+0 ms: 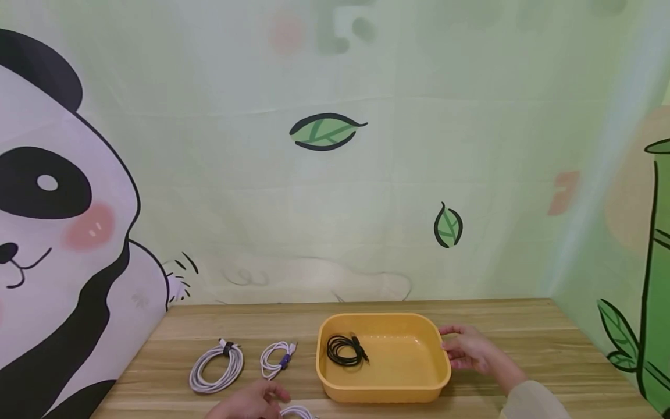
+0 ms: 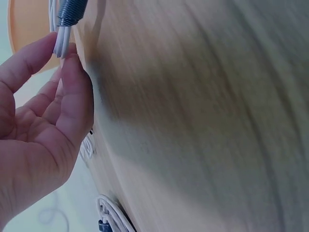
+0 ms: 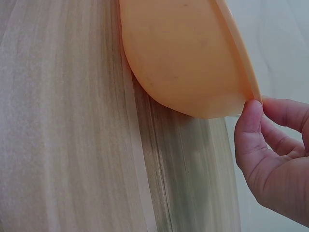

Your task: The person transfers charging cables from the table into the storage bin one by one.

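Observation:
My left hand, at the front of the table, pinches a coiled white cable. The left wrist view shows thumb and fingertips on its white strands, just below a dark textured sleeve or tie. Part of this coil is cut off in the head view. To the right stands a yellow plastic basket, whose right rim my right hand grips. Seen from the right wrist, thumb and fingers pinch the rim of that orange-looking wall. Inside the basket, at its left, lies a coiled black cable.
On the wooden table, left of the basket, lie a large coiled white cable with a black strap and a smaller white cable with a blue strap. A printed cloth backdrop rises behind the table.

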Tool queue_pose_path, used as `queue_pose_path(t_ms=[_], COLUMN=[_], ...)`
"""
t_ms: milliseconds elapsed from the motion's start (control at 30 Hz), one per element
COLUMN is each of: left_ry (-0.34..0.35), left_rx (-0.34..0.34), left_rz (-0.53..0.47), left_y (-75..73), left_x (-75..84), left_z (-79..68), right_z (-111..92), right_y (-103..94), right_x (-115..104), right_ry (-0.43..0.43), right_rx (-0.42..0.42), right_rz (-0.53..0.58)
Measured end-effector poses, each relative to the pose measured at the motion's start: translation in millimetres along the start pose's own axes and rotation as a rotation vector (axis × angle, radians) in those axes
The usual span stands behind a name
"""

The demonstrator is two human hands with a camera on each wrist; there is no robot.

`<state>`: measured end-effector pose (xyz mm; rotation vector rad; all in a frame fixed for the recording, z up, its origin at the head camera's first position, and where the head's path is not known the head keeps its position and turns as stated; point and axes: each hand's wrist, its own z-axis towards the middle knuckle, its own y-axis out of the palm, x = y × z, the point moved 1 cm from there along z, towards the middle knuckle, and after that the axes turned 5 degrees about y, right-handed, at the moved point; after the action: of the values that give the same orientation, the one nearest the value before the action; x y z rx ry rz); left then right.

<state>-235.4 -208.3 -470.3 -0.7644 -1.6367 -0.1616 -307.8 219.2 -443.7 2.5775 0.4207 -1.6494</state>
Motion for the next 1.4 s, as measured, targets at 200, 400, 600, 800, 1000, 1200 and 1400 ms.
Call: queue_pose_path(t_ms=[200,400,600,800,1000,1200,1400], left_ry=[0.011,0.064,0.044,0.034,0.036,0.052,0.076], left_rx=[-0.033,-0.072,-0.066,-0.032,-0.02,-0.007,-0.042], left_rz=[-0.119,-0.134,-0.151,-0.142,-0.161,-0.184,-0.241], left_y=[-1.0,-2.5,-2.5,-2.6,-2.2,-2.0,-4.6], left_x=[0.2,0.6,0.4,1.6,3.6,5.7,9.3], left_z=[0.0,-0.6,-0.1,-0.3,-1.3,-0.9,1.3], right_z=[0.2,0.3,-0.8,-0.3,1.0,1.2,1.4], right_y=[-0.3,-0.5,-0.4,-1.0,-1.5,-1.7,-1.3], right_x=[0.6,0.3,0.2,0.6,0.7,0.9,1.1], right_ry=[0.001,0.002,-0.002,0.0,-0.001,-0.001,-0.012], right_rx=[0.009,0.012,0.008,0.008,0.007,-0.004,-0.011], right_rz=[-0.004,-0.005,-0.005,0.0,0.001,0.0,-0.002])
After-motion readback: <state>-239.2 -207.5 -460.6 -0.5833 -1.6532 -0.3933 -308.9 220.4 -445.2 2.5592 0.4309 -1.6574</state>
